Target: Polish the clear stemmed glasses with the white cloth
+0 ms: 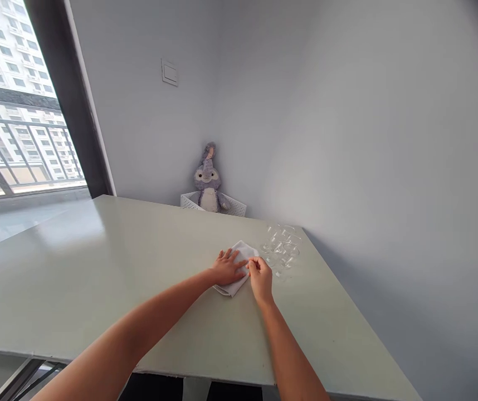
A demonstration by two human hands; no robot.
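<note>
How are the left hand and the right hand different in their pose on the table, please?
The left hand lies flat with its fingers spread on the white cloth, while the right hand has its fingers curled, fingertips together at the cloth's right edge. The right hand is beside the clear glasses; the left hand is farther from them. Both hands are bare and at the cloth.
</note>
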